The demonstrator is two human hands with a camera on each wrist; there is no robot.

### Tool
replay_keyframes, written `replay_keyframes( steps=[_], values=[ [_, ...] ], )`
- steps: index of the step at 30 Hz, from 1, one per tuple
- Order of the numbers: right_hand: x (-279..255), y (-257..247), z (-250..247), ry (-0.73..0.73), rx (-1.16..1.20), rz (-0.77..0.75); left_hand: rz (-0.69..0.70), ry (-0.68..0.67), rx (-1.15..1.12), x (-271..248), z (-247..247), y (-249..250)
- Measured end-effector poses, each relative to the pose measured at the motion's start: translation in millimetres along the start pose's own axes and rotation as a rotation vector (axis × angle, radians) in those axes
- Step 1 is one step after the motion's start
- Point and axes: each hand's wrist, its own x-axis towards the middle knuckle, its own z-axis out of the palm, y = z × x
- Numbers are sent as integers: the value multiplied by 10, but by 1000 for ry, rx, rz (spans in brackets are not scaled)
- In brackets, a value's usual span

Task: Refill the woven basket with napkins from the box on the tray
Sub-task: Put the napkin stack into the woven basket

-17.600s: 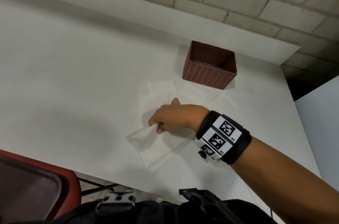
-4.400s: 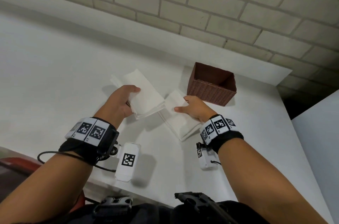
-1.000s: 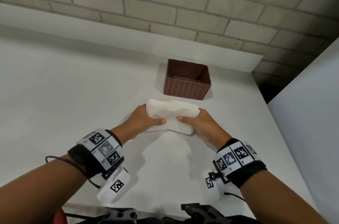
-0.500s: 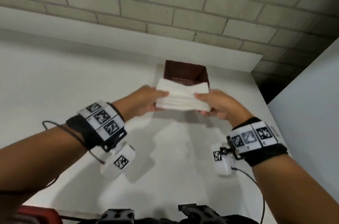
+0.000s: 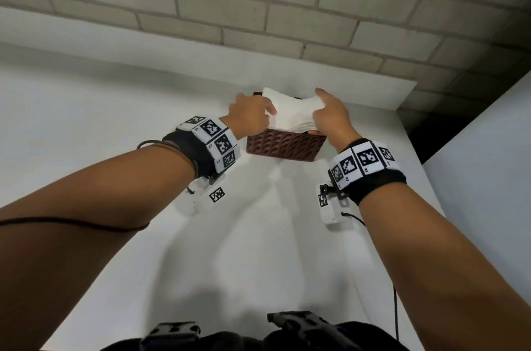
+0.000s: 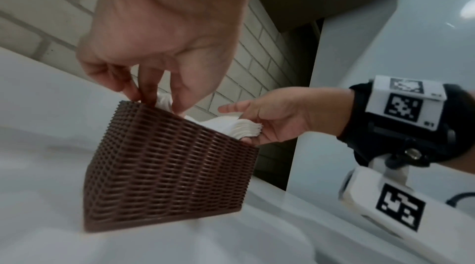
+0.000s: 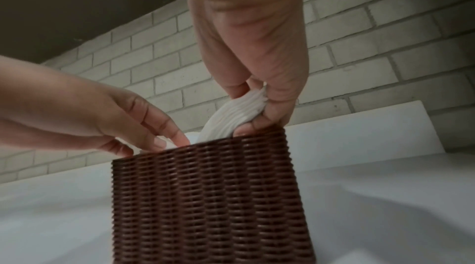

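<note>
Over the woven basket (image 5: 284, 146), both hands' grips, left hand (image 5: 250, 116) and right hand (image 5: 330, 118), pinch the napkins (image 5: 293, 112).

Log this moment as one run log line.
step: lowering napkin stack into woven basket | left hand: pinches stack | right hand: grips stack | stack: partly in

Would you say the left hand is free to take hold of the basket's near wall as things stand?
Probably not yet. The left hand is pinching its end of the napkin stack at the rim of the woven basket; the wall below is unobstructed, but it must let go first.
</note>
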Motion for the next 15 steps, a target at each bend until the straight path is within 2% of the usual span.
replay_keyframes(
  steps=[2, 4, 6, 9, 15],
  values=[
    [45, 16, 47, -8, -65, -16, -10, -42, 103, -7, 1, -15],
    [90, 28, 97, -37, -44, 34, -1, -23, 113, -54, -18, -38],
    [122, 34, 153, -67, -88, 54, 0, 41, 40, -158, -31, -126],
    [146, 5, 220, -140, -293, 46, 21, 148, -94, -401, -42, -351],
    [192, -55, 300, -315, -620, 7, -6, 176, -199, -1411, -241, -695]
  ],
)
